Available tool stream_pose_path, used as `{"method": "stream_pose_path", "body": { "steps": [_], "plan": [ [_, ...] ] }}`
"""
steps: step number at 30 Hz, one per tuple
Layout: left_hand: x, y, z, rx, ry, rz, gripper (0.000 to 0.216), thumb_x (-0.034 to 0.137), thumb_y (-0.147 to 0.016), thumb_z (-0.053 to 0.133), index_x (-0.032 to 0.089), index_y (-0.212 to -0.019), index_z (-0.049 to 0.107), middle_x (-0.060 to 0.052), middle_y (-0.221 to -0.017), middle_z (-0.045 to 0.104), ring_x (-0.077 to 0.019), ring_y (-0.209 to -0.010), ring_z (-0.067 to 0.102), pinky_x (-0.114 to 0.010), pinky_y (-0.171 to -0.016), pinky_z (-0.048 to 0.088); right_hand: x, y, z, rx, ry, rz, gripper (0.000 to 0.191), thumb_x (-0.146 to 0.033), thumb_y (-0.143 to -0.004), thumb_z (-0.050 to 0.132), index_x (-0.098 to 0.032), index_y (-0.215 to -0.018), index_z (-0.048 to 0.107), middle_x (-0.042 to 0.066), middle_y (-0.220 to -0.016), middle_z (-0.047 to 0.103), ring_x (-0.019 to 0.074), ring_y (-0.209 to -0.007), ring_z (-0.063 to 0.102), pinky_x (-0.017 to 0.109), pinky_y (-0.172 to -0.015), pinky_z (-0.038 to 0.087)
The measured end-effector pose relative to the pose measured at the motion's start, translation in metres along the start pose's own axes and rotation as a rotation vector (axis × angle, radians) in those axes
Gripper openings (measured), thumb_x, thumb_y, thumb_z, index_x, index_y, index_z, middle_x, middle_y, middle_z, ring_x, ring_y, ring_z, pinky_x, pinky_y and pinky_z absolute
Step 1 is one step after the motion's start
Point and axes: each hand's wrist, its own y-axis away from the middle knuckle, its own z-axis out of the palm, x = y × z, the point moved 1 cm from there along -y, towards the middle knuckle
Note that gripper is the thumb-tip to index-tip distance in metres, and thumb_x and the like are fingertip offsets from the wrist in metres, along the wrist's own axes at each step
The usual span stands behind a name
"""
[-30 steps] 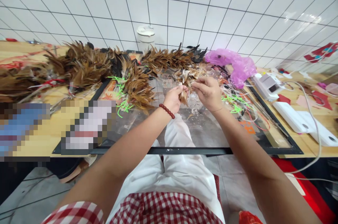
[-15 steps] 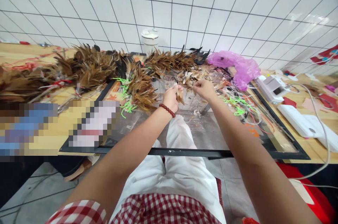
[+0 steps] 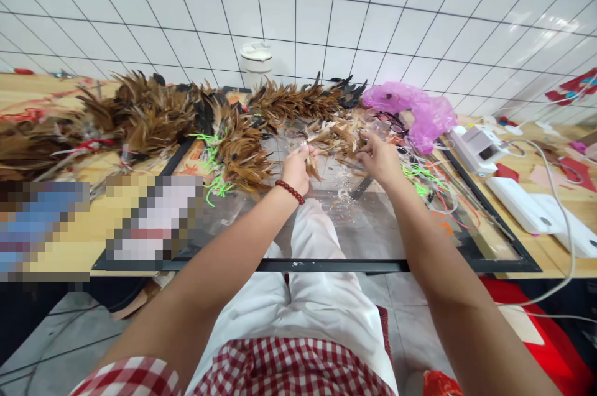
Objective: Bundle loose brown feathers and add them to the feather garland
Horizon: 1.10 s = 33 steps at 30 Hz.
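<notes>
My left hand [image 3: 297,171], with a dark red bead bracelet at the wrist, is closed around a small tuft of brown feathers [image 3: 312,167] whose tips stick out past the fingers. On the right, my right hand [image 3: 381,161] hovers at the edge of a pile of loose feathers [image 3: 338,137], its fingers apart and nothing visible between them. Pale fluff and scraps [image 3: 344,192] lie on the glass panel [image 3: 252,228] below the hands. Left of my left hand is a thick brown feather bundle [image 3: 245,156].
Long feather garlands [image 3: 293,101] stretch across the back. A white lidded cup [image 3: 256,63] stands by the tiled wall. Right of the pile are a pink plastic bag [image 3: 415,111], green ties [image 3: 416,177], white devices [image 3: 522,204] and a cable [image 3: 569,228]. A black frame [image 3: 336,265] borders the glass.
My right hand has moved right, from the inner side of the feather pile, and its fingers have spread from a pinch. My left hand still grips the tuft. The whole view has shifted slightly.
</notes>
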Motion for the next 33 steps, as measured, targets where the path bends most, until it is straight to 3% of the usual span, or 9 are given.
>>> {"method": "stream_pose_path", "body": {
  "steps": [2,5,8,11,16,20,26,30,33],
  "plan": [
    [0.0,-0.001,0.0,-0.006,-0.008,0.004,0.02,0.02,-0.088,0.059,0.014,-0.07,0.055,0.002,-0.061,0.056,-0.0053,-0.05,0.053,-0.018,-0.052,0.045,-0.001,0.002,-0.005,0.014,-0.017,0.017,0.04,-0.021,-0.066,0.069,-0.018,-0.106,0.065,0.002,-0.076,0.071,0.0194,-0.074,0.065,0.035,-0.074,0.049],
    [-0.001,-0.001,0.0,-0.01,-0.018,0.004,0.02,0.019,-0.089,0.056,0.014,-0.07,0.055,0.001,-0.061,0.056,-0.0054,-0.05,0.053,-0.018,-0.051,0.045,-0.008,0.005,-0.008,-0.087,-0.346,0.119,0.025,-0.032,-0.065,0.073,-0.018,-0.083,0.064,0.003,-0.071,0.07,0.0152,-0.063,0.062,0.029,-0.063,0.049],
    [-0.002,-0.001,0.0,-0.016,-0.02,0.008,0.021,0.017,-0.09,0.053,0.013,-0.069,0.055,0.001,-0.062,0.057,-0.0057,-0.05,0.054,-0.018,-0.052,0.045,-0.016,0.01,-0.007,-0.19,-0.517,0.176,0.027,-0.039,-0.062,0.076,-0.018,-0.072,0.062,0.005,-0.072,0.071,0.013,-0.06,0.06,0.024,-0.055,0.044],
    [-0.002,-0.002,-0.001,-0.035,-0.014,0.012,0.02,0.017,-0.088,0.057,0.014,-0.069,0.054,0.001,-0.061,0.056,-0.006,-0.051,0.054,-0.018,-0.053,0.045,-0.016,0.012,-0.007,-0.179,-0.427,0.169,0.027,-0.044,-0.066,0.071,-0.018,-0.068,0.065,0.003,-0.065,0.068,0.0118,-0.056,0.056,0.023,-0.051,0.039],
    [-0.003,-0.003,-0.002,-0.03,-0.02,0.001,0.019,0.019,-0.088,0.057,0.015,-0.069,0.054,0.001,-0.06,0.056,-0.0061,-0.051,0.054,-0.018,-0.052,0.046,-0.003,0.007,-0.017,0.086,-0.007,0.088,0.021,-0.038,-0.071,0.063,-0.018,-0.067,0.068,-0.001,-0.054,0.056,0.0123,-0.055,0.046,0.027,-0.056,0.034],
    [-0.003,-0.003,-0.002,-0.045,-0.023,0.021,0.02,0.018,-0.088,0.056,0.014,-0.069,0.055,0.001,-0.06,0.056,-0.0061,-0.052,0.053,-0.018,-0.053,0.046,0.0,0.003,-0.025,0.088,-0.226,0.081,0.024,-0.043,-0.07,0.062,-0.019,-0.066,0.062,-0.002,-0.057,0.05,0.0119,-0.055,0.042,0.027,-0.057,0.033],
    [-0.006,0.005,0.003,-0.097,-0.116,0.079,0.018,0.017,-0.086,0.059,0.013,-0.068,0.061,-0.004,-0.075,0.067,-0.0077,-0.064,0.06,-0.018,-0.059,0.046,-0.021,0.012,-0.024,-0.309,-0.679,0.119,0.031,-0.048,-0.062,0.07,-0.02,-0.062,0.056,0.001,-0.064,0.056,0.0113,-0.055,0.044,0.026,-0.054,0.033],
    [-0.008,0.012,0.008,-0.246,-0.124,0.084,0.022,0.014,-0.086,0.056,0.013,-0.066,0.064,-0.007,-0.099,0.072,-0.0089,-0.079,0.064,-0.019,-0.071,0.049,-0.029,0.021,-0.014,-0.508,-0.719,0.125,0.037,-0.05,-0.063,0.075,-0.019,-0.061,0.055,0.001,-0.064,0.058,0.0102,-0.053,0.043,0.025,-0.052,0.033],
    [-0.01,0.014,0.009,-0.322,-0.153,0.081,0.022,0.016,-0.086,0.058,0.013,-0.065,0.065,-0.007,-0.099,0.073,-0.0088,-0.074,0.063,-0.021,-0.07,0.049,-0.03,0.024,-0.005,-0.537,-0.706,0.12,0.035,-0.049,-0.069,0.075,-0.018,-0.067,0.061,-0.001,-0.062,0.059,0.0074,-0.05,0.041,0.023,-0.05,0.03]
  ]
}}
